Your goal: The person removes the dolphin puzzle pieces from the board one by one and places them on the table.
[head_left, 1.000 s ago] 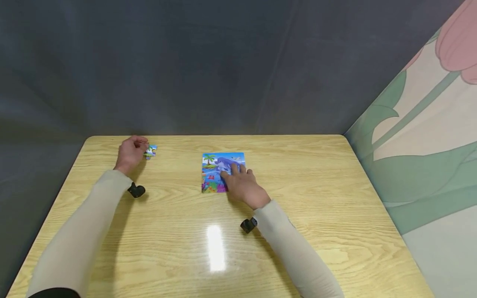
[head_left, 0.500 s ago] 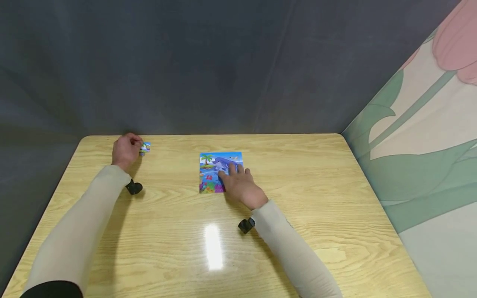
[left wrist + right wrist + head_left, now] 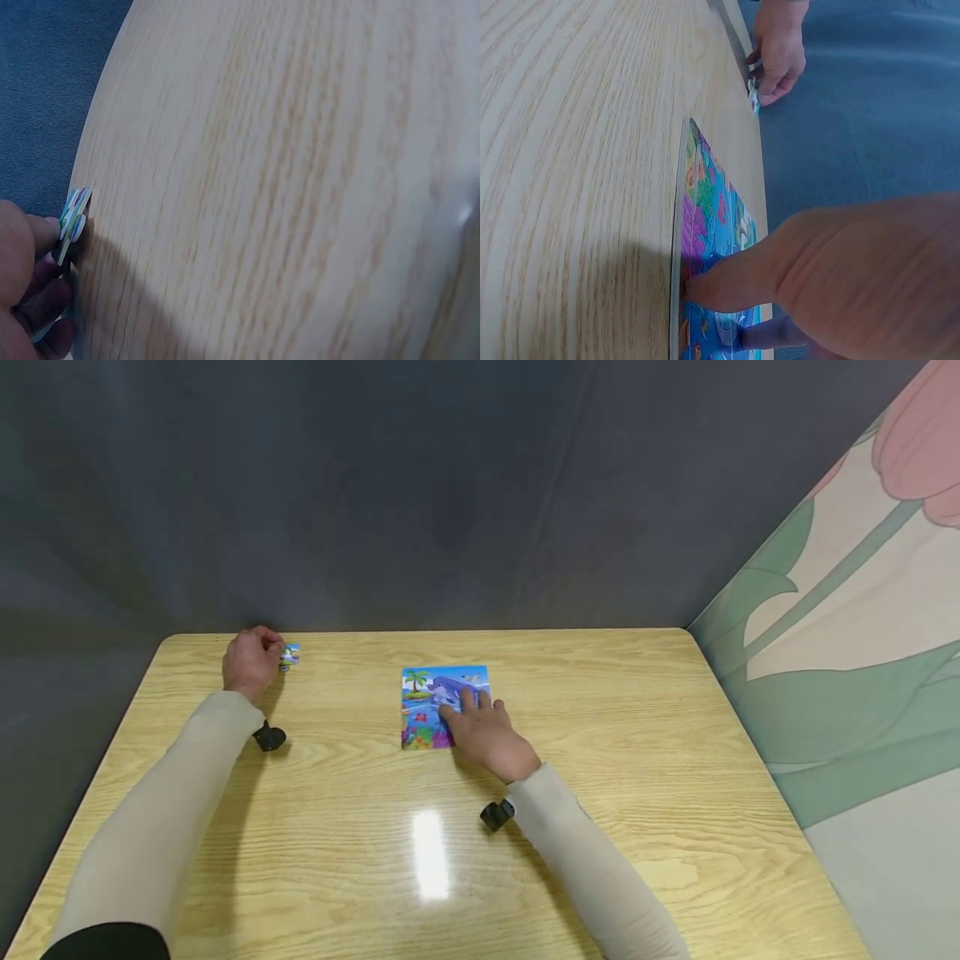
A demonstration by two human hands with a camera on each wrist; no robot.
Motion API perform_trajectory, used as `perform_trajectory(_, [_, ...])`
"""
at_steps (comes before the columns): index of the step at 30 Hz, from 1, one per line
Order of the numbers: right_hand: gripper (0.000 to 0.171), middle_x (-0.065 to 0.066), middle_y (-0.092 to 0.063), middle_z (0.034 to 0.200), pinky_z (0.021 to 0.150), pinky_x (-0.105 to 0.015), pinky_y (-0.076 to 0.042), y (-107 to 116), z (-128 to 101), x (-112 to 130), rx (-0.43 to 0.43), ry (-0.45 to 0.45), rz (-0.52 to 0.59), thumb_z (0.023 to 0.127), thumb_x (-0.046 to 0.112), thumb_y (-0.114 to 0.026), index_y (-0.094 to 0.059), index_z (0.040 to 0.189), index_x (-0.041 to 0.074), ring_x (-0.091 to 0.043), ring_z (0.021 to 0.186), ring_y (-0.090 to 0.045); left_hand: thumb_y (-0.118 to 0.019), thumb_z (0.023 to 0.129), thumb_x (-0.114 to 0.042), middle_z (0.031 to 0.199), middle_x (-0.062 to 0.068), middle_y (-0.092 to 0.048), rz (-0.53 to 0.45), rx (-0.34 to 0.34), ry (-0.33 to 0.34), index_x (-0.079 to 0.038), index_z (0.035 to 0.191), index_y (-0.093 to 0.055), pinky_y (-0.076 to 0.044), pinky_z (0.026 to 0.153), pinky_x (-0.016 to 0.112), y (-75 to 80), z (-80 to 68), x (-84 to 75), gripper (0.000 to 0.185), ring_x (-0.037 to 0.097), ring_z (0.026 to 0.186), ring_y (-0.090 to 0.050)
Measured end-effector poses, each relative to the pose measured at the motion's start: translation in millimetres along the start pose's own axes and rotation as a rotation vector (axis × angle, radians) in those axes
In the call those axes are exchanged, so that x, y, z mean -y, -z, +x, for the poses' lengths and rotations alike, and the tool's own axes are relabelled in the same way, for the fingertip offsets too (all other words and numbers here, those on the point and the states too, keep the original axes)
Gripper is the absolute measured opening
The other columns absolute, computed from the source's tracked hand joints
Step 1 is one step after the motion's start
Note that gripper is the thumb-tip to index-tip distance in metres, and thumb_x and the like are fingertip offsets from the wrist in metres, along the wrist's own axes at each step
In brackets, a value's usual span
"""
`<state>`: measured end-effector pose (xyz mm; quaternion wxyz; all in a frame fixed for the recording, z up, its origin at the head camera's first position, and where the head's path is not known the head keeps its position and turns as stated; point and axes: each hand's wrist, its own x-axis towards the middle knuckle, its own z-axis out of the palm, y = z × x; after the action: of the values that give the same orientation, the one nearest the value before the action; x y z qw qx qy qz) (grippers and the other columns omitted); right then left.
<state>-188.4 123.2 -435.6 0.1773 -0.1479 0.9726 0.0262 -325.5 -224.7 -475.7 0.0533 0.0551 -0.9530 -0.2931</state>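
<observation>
At the far left corner of the table, my left hand (image 3: 251,662) pinches a few small jigsaw puzzle pieces (image 3: 291,655) between thumb and fingers. The left wrist view shows these puzzle pieces (image 3: 75,216) on edge, close together beside the fingertips. Near the middle lies a flat jigsaw puzzle (image 3: 420,718) with a dolphin, a palm tree and corals. My right hand (image 3: 491,735) rests on its right part with fingers spread, hiding the lower right of the picture. In the right wrist view the thumb (image 3: 731,285) lies across the puzzle's face.
The pale wooden table (image 3: 360,827) ends at the back against a dark cloth (image 3: 420,510). A curtain with a flower print (image 3: 847,652) hangs along the right side. Small black cameras sit at both wrists.
My left hand has shifted slightly left and back with the puzzle pieces, which now show less beside the fingers. The right hand has stayed on the puzzle.
</observation>
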Motion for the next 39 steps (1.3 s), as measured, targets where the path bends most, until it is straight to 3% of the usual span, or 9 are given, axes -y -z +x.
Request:
perform_trajectory(7, [0.055,-0.016,-0.023,0.163,0.115,-0.061,-0.031,-2,-2,-2,0.0,-0.003,0.025,0.105,0.007,-0.032,-0.031,0.155,0.031,-0.043,0.15,-0.025,-0.049,0.102,-0.019,0.108,0.024,-0.064,0.04,0.008,-0.033,0.0,0.111,-0.062,-0.045,0.08,0.054,1.9,1.8,4.8,0.025,0.04,0.096,-0.06])
perform_trajectory(14, [0.057,-0.016,-0.021,0.164,0.117,-0.061,-0.029,-1,-4,0,0.006,-0.002,0.04,0.104,0.006,-0.034,-0.03,0.156,0.031,-0.043,0.151,-0.023,-0.051,0.101,-0.018,0.111,0.026,-0.051,0.064,0.035,-0.031,0.002,0.11,-0.06,-0.043,0.08,0.057,4.4,-3.7,6.7,0.023,0.043,0.099,-0.053])
perform_trajectory(20, [0.06,-0.014,-0.021,0.165,0.117,-0.061,-0.03,0,-6,0,0.001,0.002,0.044,0.102,0.006,-0.039,-0.03,0.155,0.032,-0.041,0.151,-0.023,-0.049,0.102,-0.023,0.11,0.025,-0.051,0.03,-0.012,-0.023,0.001,0.111,-0.059,-0.043,0.08,0.056,6.2,-5.9,0.1,0.027,0.042,0.096,-0.053])
perform_trajectory(23, [0.062,-0.012,-0.021,0.165,0.117,-0.06,-0.03,0,-8,-2,-0.001,-0.001,0.041,0.101,0.007,-0.044,-0.03,0.155,0.034,-0.039,0.152,-0.023,-0.049,0.103,-0.026,0.11,0.023,-0.052,-0.023,-0.025,-0.059,0.001,0.112,-0.06,-0.043,0.077,0.054,6.4,-8.3,-12.5,0.03,0.039,0.093,-0.054])
perform_trajectory(28, [0.06,-0.011,-0.018,0.166,0.117,-0.06,-0.029,-2,-9,-4,0.001,-0.003,0.059,0.102,0.012,-0.046,-0.029,0.155,0.035,-0.038,0.153,-0.021,-0.051,0.103,-0.031,0.112,0.02,-0.053,-0.079,0.014,-0.154,-0.001,0.111,-0.061,-0.043,0.072,0.048,2.7,-20.8,-44.7,0.032,0.035,0.09,-0.054])
perform_trajectory(39, [0.059,-0.012,-0.015,0.167,0.119,-0.06,-0.026,-7,-7,-6,-0.014,-0.003,0.068,0.103,0.015,-0.044,-0.028,0.156,0.034,-0.039,0.153,-0.018,-0.058,0.1,-0.034,0.112,0.008,-0.059,-0.107,0.24,-0.356,-0.012,0.107,-0.064,-0.047,0.081,0.043,-29.1,-71.9,-123.1,0.023,0.026,0.091,-0.059])
